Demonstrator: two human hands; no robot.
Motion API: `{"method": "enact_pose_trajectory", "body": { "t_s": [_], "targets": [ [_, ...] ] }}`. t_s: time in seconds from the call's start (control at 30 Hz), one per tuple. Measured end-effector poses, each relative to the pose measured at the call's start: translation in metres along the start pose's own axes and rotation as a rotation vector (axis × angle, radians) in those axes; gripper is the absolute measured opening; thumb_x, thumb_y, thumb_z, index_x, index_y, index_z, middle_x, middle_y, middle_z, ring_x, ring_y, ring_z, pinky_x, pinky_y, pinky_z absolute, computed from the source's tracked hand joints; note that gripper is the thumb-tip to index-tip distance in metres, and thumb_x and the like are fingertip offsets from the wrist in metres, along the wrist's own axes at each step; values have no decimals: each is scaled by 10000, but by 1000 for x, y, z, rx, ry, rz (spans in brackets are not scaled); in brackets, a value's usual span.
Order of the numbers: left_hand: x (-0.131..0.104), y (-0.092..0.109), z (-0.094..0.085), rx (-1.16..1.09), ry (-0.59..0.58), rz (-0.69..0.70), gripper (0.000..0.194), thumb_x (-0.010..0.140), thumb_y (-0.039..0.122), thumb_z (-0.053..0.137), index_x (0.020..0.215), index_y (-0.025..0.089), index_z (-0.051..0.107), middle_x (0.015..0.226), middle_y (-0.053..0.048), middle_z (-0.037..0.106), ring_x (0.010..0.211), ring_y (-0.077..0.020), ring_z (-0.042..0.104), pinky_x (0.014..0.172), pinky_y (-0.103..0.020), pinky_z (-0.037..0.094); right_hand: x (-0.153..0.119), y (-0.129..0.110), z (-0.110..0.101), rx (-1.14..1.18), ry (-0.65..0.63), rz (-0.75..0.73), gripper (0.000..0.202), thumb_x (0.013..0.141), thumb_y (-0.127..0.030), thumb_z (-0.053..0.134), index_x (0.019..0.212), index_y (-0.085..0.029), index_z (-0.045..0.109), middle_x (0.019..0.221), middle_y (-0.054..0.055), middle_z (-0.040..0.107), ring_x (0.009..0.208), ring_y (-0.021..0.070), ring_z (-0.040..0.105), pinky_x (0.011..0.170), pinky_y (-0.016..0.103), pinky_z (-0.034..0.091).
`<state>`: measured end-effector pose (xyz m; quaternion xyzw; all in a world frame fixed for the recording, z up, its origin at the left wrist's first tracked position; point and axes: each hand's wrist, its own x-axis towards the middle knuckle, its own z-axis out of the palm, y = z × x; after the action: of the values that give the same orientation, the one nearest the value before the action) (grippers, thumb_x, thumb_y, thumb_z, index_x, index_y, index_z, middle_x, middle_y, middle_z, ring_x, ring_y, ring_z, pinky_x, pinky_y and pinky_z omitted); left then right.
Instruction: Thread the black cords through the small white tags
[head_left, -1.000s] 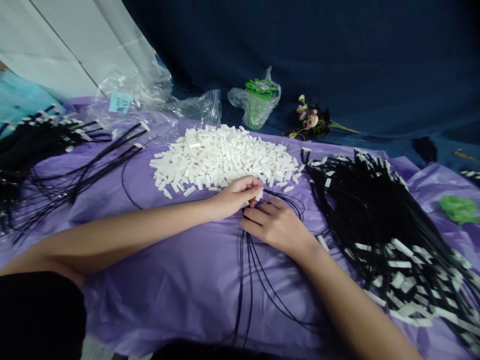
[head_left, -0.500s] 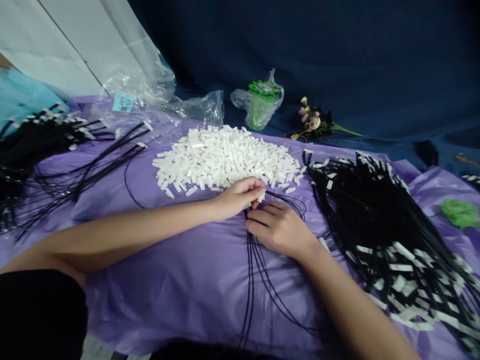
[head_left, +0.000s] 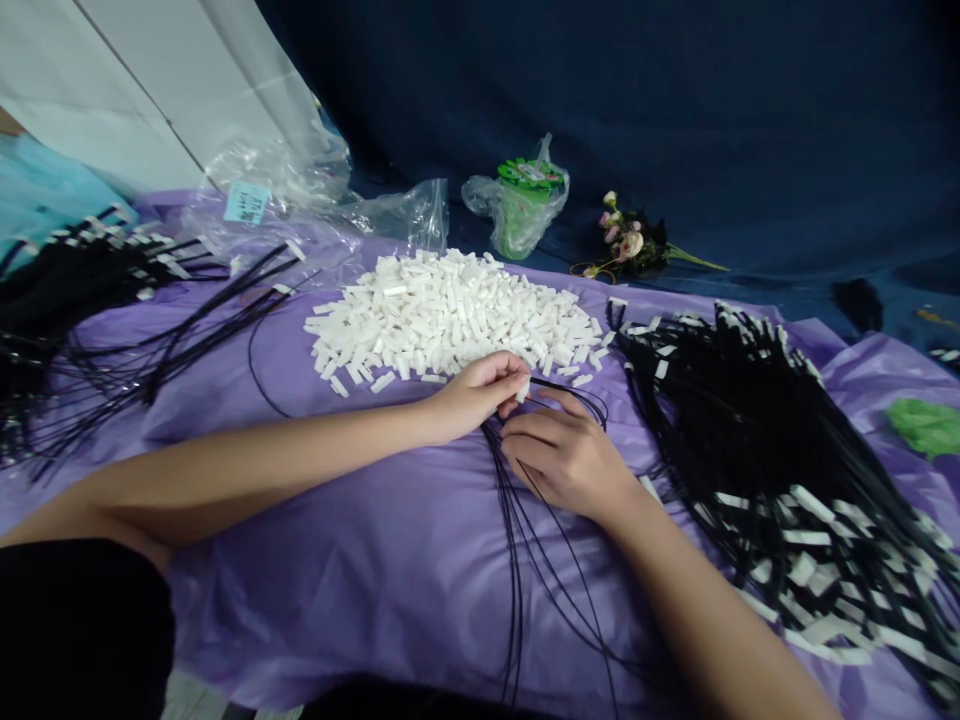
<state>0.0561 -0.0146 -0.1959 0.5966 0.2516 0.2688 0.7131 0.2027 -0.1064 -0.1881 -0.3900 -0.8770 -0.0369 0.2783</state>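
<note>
My left hand (head_left: pixel 480 393) pinches a small white piece (head_left: pixel 523 389) and the ends of thin black cords just below the heap of white pieces (head_left: pixel 450 310). Close on its right, my right hand (head_left: pixel 559 450) has its fingers curled around a thin black cord. Several loose black cords (head_left: pixel 517 560) hang from between the hands down over the purple cover (head_left: pixel 322 560). Other cords loop out to the right above my right hand. The fingertips of my right hand are partly hidden.
Bundles of black cords with white tags lie at the right (head_left: pixel 757 430) and left (head_left: pixel 52 300). Behind the heap are a clear plastic bag (head_left: pixel 277 210), a bagged green cup (head_left: pixel 525 205) and artificial flowers (head_left: pixel 630 243). Green plastic (head_left: pixel 926 425) lies far right.
My right hand has shifted slightly right, away from my left hand. The hanging cords have swung right, and one more strand now hangs separately. My left hand keeps its pinch.
</note>
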Motion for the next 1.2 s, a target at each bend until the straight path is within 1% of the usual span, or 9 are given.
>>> {"method": "enact_pose_trajectory", "body": {
  "t_s": [0.3,0.47,0.6,0.77,0.9,0.97,1.07,1.13,1.2],
  "targets": [
    [0,1,0,-31,3,-15,134,888,275,545,837,158,504,658,33,466,531,-57,414,493,-224,284,-1,-1,-2,40,-1,11,146,877,-129,535,800,-184,646,833,-3,679,821,128,629,1022,380,382],
    [0,1,0,-76,20,-43,153,874,293,561,828,162,498,655,45,451,526,-52,404,507,-215,288,-2,1,-5,227,77,81,90,857,-133,584,860,-191,653,859,6,694,824,128,648,1022,394,399],
    [-1,2,1,-78,38,-45,172,862,304,577,817,158,497,647,48,466,523,-52,411,518,-212,302,-1,0,-12,475,244,237,95,818,-121,641,864,-200,667,810,8,703,786,144,663,882,351,501],
    [0,0,0,-117,38,-44,149,861,279,570,823,157,493,640,48,478,497,-45,404,510,-221,286,0,0,-19,777,533,632,33,788,-167,696,795,-199,691,783,21,707,648,145,654,623,279,539],
    [1,-3,-1,-107,42,-40,144,866,273,561,810,158,496,702,20,525,501,-41,416,515,-235,295,0,9,-25,1041,853,847,92,758,-236,740,722,-202,662,741,-14,665,619,104,623,610,242,528],
    [1,-4,-2,-106,39,-39,123,869,257,555,819,160,499,705,17,528,496,-38,409,519,-239,299,-3,18,-31,1172,981,901,124,757,-286,750,745,-216,649,793,-27,655,708,95,635,688,246,542],
    [1,-4,-2,-102,27,-44,109,874,249,547,826,163,501,674,23,513,492,-40,401,517,-242,297,-8,30,-43,1335,1073,892,153,803,-380,703,789,-241,640,825,-50,628,742,59,611,759,219,534],
    [1,-4,-2,-101,26,-49,104,877,249,542,830,166,500,656,27,505,488,-41,400,508,-243,286,-12,35,-51,1408,1086,860,167,808,-405,692,786,-248,640,775,-65,594,617,29,539,643,154,505],
    [1,-3,-2,-99,28,-54,99,876,245,541,832,167,498,647,29,502,486,-42,401,503,-245,279,-13,34,-57,1424,1072,872,149,780,-382,718,791,-253,643,681,-77,541,482,26,419,457,137,408]
  ]
}}
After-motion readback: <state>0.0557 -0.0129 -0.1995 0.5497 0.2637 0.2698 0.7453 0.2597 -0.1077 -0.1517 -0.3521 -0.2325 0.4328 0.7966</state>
